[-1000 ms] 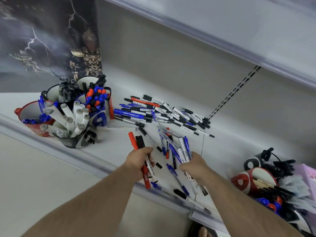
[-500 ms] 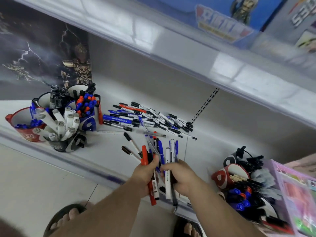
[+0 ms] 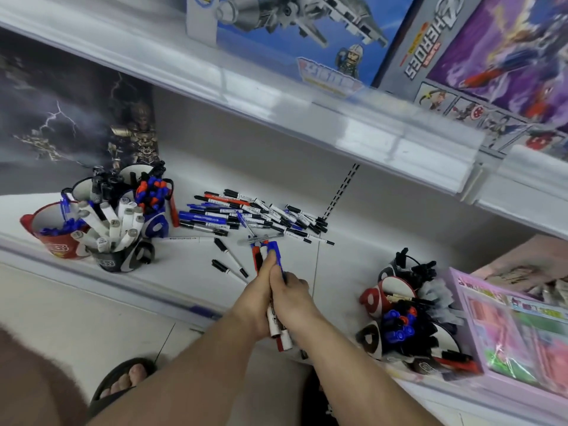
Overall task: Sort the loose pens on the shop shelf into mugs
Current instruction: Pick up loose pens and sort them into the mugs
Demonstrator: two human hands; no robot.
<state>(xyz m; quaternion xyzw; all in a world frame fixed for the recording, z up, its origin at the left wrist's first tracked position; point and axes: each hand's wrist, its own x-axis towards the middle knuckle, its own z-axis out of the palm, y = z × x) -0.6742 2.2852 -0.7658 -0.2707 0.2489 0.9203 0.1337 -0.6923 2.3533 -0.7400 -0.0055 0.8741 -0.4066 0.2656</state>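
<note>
Bare forearms, no sleeves; black open-toed sandal (image 3: 123, 379) on one foot.

The left hand (image 3: 256, 298) and right hand (image 3: 292, 295) have come together and now press one gathered bundle of pens (image 3: 266, 256) between them in the lower middle; before, the pens were fanned out.

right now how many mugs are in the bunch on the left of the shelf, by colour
red mug: 1
black mug: 1
blue mug: 1
back mugs, white inside, outer colour hidden: 2
total: 5
</note>
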